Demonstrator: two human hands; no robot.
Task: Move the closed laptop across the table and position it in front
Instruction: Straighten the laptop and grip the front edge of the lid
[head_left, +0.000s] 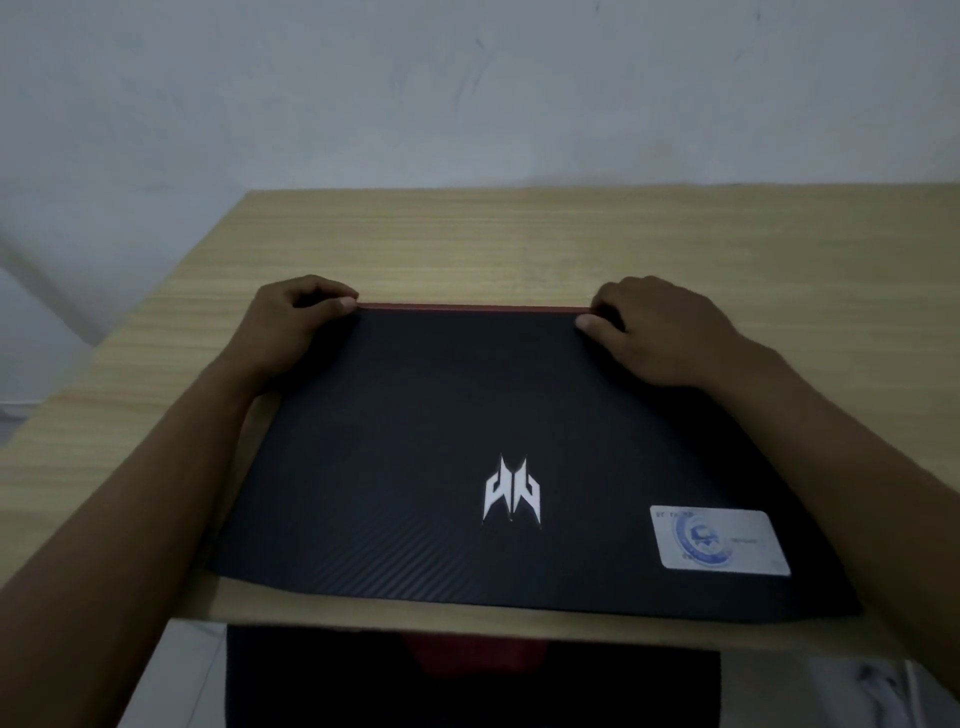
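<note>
A closed black laptop (467, 415) with a red far edge, a silver logo and a pale sticker lies flat on the light wooden table (519, 244), close to the near edge. My left hand (291, 322) grips the laptop's far left corner, thumb on the lid and fingers curled over the far edge. My right hand (654, 332) holds the far right corner the same way. Both forearms run along the laptop's sides.
A plain pale wall (467, 93) rises just behind the table's far edge. The table's left edge slants away at the left. Below the near edge, a dark seat or garment (467, 680) with a red patch shows.
</note>
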